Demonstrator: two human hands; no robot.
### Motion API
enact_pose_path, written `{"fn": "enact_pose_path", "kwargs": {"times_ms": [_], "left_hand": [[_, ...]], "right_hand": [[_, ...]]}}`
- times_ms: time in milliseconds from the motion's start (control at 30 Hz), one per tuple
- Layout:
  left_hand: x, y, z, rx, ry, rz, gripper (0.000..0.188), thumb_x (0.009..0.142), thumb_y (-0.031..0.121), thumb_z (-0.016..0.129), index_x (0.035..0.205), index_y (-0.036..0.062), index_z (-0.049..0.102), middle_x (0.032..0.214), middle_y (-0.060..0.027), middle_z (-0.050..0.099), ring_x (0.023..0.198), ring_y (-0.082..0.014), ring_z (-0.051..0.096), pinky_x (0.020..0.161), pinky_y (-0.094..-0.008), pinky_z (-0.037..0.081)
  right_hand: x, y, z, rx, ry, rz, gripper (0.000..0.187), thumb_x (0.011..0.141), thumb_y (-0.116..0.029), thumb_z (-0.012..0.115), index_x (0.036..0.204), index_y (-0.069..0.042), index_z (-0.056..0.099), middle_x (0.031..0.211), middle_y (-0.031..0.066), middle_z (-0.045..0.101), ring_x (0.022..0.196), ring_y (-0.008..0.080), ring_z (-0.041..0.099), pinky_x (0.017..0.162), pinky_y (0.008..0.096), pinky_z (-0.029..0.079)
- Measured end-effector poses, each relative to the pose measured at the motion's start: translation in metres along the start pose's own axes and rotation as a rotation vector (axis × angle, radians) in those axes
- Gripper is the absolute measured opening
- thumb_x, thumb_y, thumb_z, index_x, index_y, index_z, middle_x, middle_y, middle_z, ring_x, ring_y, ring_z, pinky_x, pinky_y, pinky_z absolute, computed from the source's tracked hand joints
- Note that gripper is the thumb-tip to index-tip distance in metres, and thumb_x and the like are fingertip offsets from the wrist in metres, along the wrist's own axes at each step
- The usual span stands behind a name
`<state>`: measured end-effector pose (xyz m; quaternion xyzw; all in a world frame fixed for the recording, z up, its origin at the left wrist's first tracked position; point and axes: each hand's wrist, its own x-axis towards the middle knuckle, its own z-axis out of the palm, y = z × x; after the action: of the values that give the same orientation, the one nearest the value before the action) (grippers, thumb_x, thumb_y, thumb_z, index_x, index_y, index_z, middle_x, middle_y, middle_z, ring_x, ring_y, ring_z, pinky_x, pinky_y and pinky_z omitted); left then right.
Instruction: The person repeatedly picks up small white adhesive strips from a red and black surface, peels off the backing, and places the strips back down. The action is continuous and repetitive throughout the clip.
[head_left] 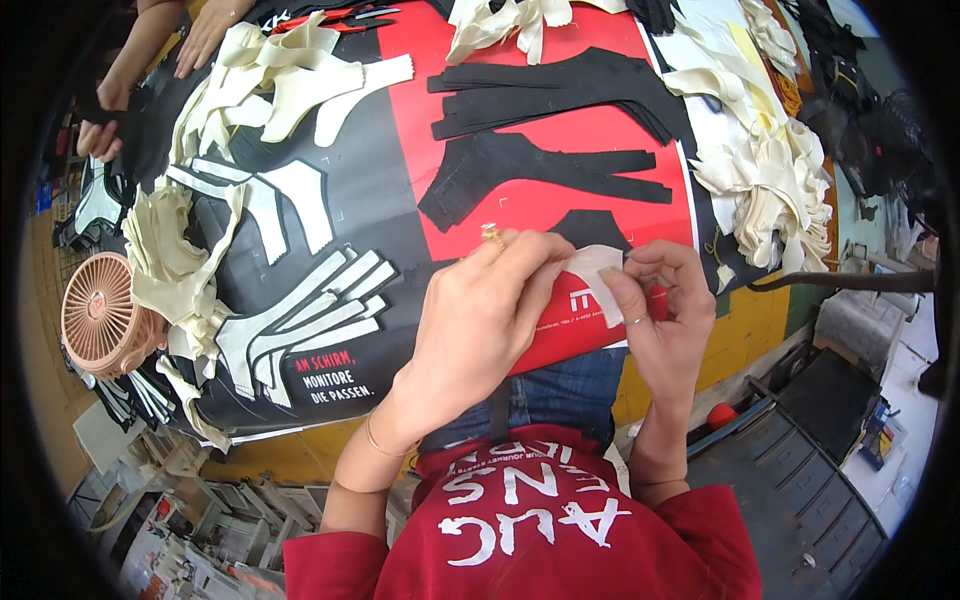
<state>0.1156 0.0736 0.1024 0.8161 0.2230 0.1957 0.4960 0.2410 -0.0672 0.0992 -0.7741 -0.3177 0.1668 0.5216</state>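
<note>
Near the front edge of the table, my left hand (478,310) and my right hand (672,305) both pinch a small white fabric piece (597,262) stretched between them. The fingers of both hands are closed on its edges, and my left hand hides part of it. Just behind it lies a black cut fabric piece (592,228), partly covered by my left hand. Farther back, more black cut pieces (545,172) with narrow strips lie on the red part of the printed table cover (400,215). White cut strips (305,330) are fanned out to the left of my left hand.
Cream fabric pieces pile up at the left (170,245), the back left (290,85) and the right (770,190). A pink fan (97,300) stands at the left edge. Red-handled scissors (335,18) lie at the back. Another person's hands (208,38) work at the far left corner.
</note>
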Motion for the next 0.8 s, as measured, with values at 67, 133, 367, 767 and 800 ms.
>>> {"fn": "enact_pose_path", "kwargs": {"times_ms": [67,133,367,767,800], "left_hand": [[0.007,-0.003,0.004,0.068,-0.021,-0.034,0.013,0.089,0.0,0.066,0.102,0.0028,0.066,0.085,-0.0115,0.068,0.073,-0.0254,0.069,0.065,-0.0324,0.054],[0.01,-0.004,0.006,0.082,-0.054,-0.107,0.012,0.089,0.001,0.066,0.101,0.0025,0.067,0.085,-0.0107,0.069,0.072,-0.0227,0.069,0.064,-0.0304,0.053],[0.014,-0.004,0.009,0.179,-0.046,-0.043,0.016,0.086,0.002,0.067,0.102,0.0046,0.07,0.077,-0.0091,0.062,0.064,-0.0241,0.061,0.06,-0.0347,0.05],[0.013,-0.003,0.016,0.265,0.0,0.028,0.02,0.085,-0.001,0.068,0.103,0.005,0.074,0.073,-0.007,0.058,0.057,-0.0187,0.055,0.057,-0.032,0.047],[0.013,-0.002,0.017,0.276,-0.001,0.026,0.02,0.085,-0.001,0.068,0.103,0.005,0.074,0.073,-0.007,0.058,0.057,-0.0187,0.055,0.057,-0.032,0.047]], "right_hand": [[0.007,0.001,-0.002,-0.079,0.015,0.046,0.019,0.086,-0.004,0.077,0.094,0.001,0.061,0.072,0.0051,0.065,0.064,0.0077,0.059,0.06,0.0241,0.049],[0.015,0.003,-0.001,-0.104,0.059,0.061,0.019,0.085,-0.004,0.078,0.085,0.0,0.059,0.066,0.002,0.061,0.06,0.0042,0.055,0.054,0.0215,0.046],[0.026,0.001,0.0,0.01,-0.025,0.252,0.021,0.089,-0.003,0.075,0.092,-0.003,0.054,0.073,-0.0037,0.059,0.063,-0.0007,0.051,0.055,0.0151,0.038],[0.029,0.006,-0.001,-0.013,-0.022,0.224,0.029,0.087,-0.002,0.076,0.099,-0.003,0.049,0.072,-0.0003,0.062,0.062,-0.0011,0.051,0.052,0.0155,0.04],[0.029,0.006,-0.001,-0.015,-0.02,0.225,0.029,0.087,-0.002,0.076,0.099,-0.003,0.049,0.071,0.0,0.062,0.062,-0.001,0.051,0.052,0.0156,0.04]]}}
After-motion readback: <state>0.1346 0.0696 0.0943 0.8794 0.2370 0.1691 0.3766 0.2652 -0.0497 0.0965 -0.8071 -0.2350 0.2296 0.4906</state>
